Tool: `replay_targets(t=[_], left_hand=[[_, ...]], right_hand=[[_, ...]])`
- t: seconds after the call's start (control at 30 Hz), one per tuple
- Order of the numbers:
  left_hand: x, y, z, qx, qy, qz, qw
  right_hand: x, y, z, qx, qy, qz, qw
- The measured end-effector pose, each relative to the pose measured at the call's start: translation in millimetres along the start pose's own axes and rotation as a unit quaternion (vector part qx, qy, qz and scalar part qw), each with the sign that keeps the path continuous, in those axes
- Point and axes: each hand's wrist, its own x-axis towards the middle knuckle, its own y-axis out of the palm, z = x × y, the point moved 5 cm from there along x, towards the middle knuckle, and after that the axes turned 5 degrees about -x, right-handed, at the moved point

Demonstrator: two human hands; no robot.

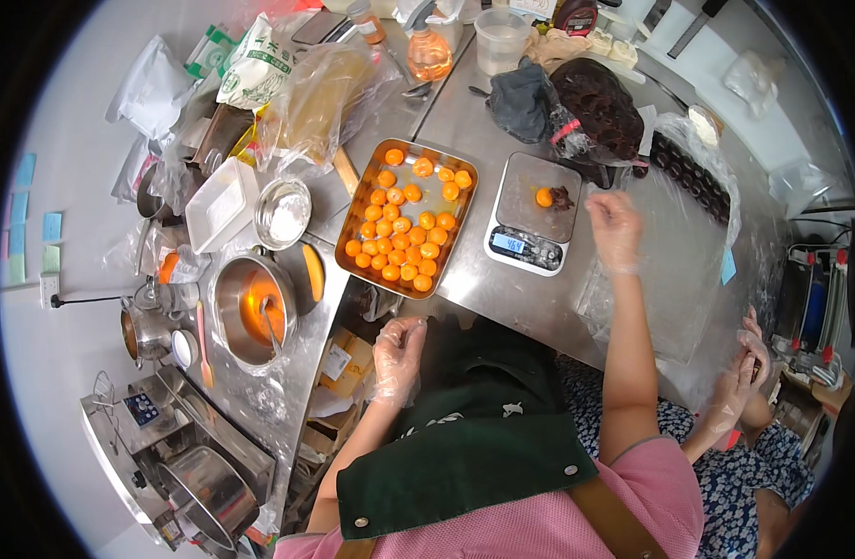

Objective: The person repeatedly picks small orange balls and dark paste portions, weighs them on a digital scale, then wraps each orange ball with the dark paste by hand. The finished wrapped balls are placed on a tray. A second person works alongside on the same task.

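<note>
My right hand [615, 231], in a clear plastic glove, is just right of a kitchen scale [527, 259] with a lit display. Its fingers are drawn together, and whatever may be in them is hidden. On the scale's steel plate lie one round orange egg yolk [544, 197] and a small lump of dark brown paste [561, 198], touching. My left hand [397, 359], gloved too, hovers below the tray at the table's near edge with curled fingers; I cannot see anything in them. The steel tray [342, 227] left of the scale holds many more egg yolks [401, 239].
A large mass of dark paste [597, 104] lies behind the scale. Dark balls [690, 177] line up under plastic at right, near a co-worker's gloved hands [731, 382]. Leftward stand a pot of orange liquid [252, 307], a steel bowl [283, 213] and a white tub [220, 207].
</note>
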Motion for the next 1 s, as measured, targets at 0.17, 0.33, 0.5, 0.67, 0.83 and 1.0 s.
replay_targets(t=[0.17, 0.33, 0.5, 0.67, 0.83, 1.0], left_hand=[[-1, 1, -8, 0.006, -0.011, 0.000, 1.000], [-2, 1, -4, -0.031, -0.041, -0.029, 0.998], [-2, 1, -3, -0.024, -0.032, -0.032, 0.999], [2, 5, -8, -0.007, -0.017, -0.022, 1.000], [32, 32, -51, 0.032, 0.059, 0.019, 0.998], [87, 94, -115, 0.005, 0.172, 0.079, 0.982]], right_hand=[[0, 14, 29, -0.179, -0.104, 0.031, 0.978], [4, 27, 36, -0.253, -0.092, 0.060, 0.961], [4, 37, 26, -0.267, -0.099, 0.046, 0.957], [6, 35, 19, -0.196, -0.067, 0.036, 0.978], [11, 30, 5, -0.106, -0.021, 0.030, 0.994], [18, 30, -12, 0.298, 0.230, 0.138, 0.916]])
